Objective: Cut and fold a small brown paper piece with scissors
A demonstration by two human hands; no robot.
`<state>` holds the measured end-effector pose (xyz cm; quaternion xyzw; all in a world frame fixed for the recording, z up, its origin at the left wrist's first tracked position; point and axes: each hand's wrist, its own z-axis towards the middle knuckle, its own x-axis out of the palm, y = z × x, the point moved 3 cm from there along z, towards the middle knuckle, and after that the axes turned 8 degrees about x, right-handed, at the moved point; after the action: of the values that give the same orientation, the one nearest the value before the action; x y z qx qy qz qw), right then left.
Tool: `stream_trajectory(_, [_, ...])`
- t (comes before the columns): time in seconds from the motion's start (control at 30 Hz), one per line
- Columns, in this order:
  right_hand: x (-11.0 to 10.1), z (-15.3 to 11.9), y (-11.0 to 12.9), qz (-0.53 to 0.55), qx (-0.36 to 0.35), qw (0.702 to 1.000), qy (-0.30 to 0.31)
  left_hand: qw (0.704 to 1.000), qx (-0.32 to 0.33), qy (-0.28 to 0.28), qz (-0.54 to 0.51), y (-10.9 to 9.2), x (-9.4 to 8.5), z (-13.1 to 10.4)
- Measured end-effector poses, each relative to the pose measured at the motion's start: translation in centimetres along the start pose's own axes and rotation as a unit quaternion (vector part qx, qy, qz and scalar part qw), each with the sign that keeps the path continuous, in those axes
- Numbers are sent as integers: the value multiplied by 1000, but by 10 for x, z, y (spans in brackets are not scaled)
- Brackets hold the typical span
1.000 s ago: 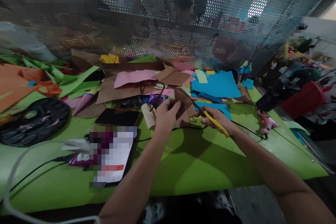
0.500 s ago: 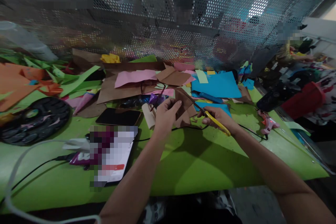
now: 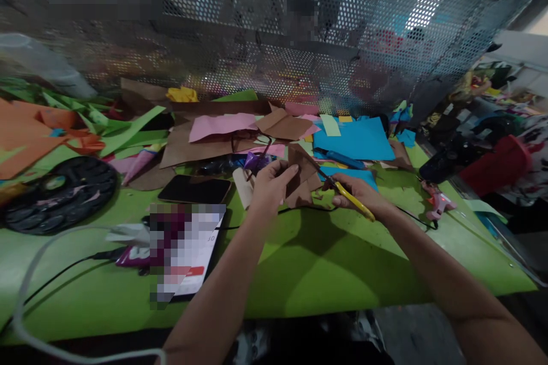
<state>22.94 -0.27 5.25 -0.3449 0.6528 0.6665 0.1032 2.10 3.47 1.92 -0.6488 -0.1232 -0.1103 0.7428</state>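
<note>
"Between thumb and fingers of the left hand, what is logged?"

"Brown paper piece, narrow pinch, thumb lying on its near face; piece sits just right of that hand."

"State of the right hand?"

"Fingers curled round the yellow-handled scissors. Blades run forward and left from these fingers to the paper's right edge; gap between blades: cannot tell."

"Surroundings of the left fingers?"

"Beige roll just left of them. Dark phone farther left, flat on the green table."

"Beyond the right fingers?"

"Blue cutter, with blue sheet farther out. Pink glue gun well to their right, resting on the same table."
</note>
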Motion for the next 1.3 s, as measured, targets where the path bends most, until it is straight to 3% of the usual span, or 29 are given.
stream_trajectory(0.17, [0, -6, -3, -12, -2, 1000, 4, 998, -48, 38, -11, -4, 10, -6])
stream_trajectory(0.33, [4, -5, -12, 48, 6, 999, -15, 996, -71, 49, -13, -4, 15, -8])
stream_trajectory(0.5, [8, -2, -15, 120, 47, 992, 6, 996, -63, 53, -17, -3, 14, -6])
stream_trajectory(0.7, [7, -2, -10, 132, 50, 990, 1, 996, -65, 54, -29, -4, 14, -8])
stream_trajectory(1.03, [8, -2, -16, 66, 40, 997, -6, 996, -30, 84, -3, 8, 6, -3])
stream_trajectory(1.3, [3, -6, -13, -67, -10, 997, -27, 993, -64, 101, 18, 8, 8, -6])
